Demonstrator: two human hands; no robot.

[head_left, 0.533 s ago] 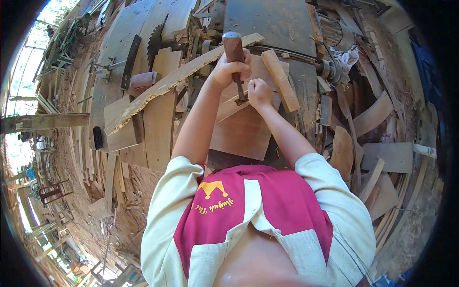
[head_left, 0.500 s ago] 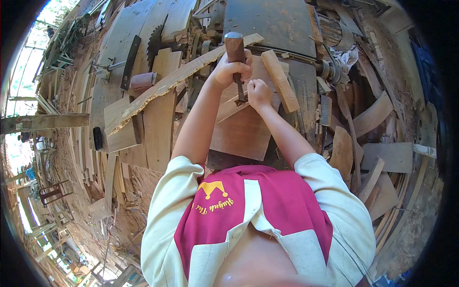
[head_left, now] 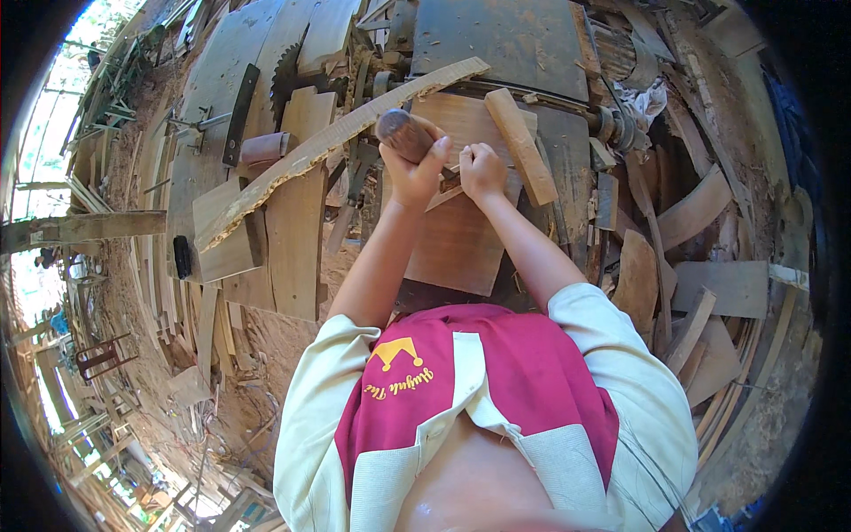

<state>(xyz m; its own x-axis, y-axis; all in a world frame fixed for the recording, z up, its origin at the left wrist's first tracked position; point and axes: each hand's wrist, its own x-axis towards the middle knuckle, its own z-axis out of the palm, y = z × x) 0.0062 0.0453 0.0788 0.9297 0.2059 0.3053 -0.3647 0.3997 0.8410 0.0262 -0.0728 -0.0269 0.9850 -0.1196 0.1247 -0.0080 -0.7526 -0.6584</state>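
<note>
My left hand (head_left: pixel 415 173) is closed round the thick wooden handle of a tool (head_left: pixel 403 135). Its rounded butt points up toward me, and its dark metal shaft slants down toward my other hand; the working end is mostly hidden. Beside it, my right hand (head_left: pixel 483 173) is a closed fist with the knuckles up, next to a thin wooden strip (head_left: pixel 445 197). What its fingers grip is hidden. Both hands are over a flat brown board (head_left: pixel 456 244). Just right of them lies a thick wooden block (head_left: pixel 520 146), set at a slant.
A long rough-edged plank (head_left: pixel 328 146) slants across the bench on the left. Past it are a toothed saw blade (head_left: pixel 285 84), a dark metal bar (head_left: pixel 241 115) and a sanding-belt-like brown roll (head_left: pixel 266 148). A machine shaft (head_left: pixel 616 129) is at right. Wood offcuts (head_left: pixel 691 332) are piled around.
My left hand has turned and lowered slightly toward me, so the tool's handle now tilts left, its butt nearer the camera. My right hand has stayed almost in place.
</note>
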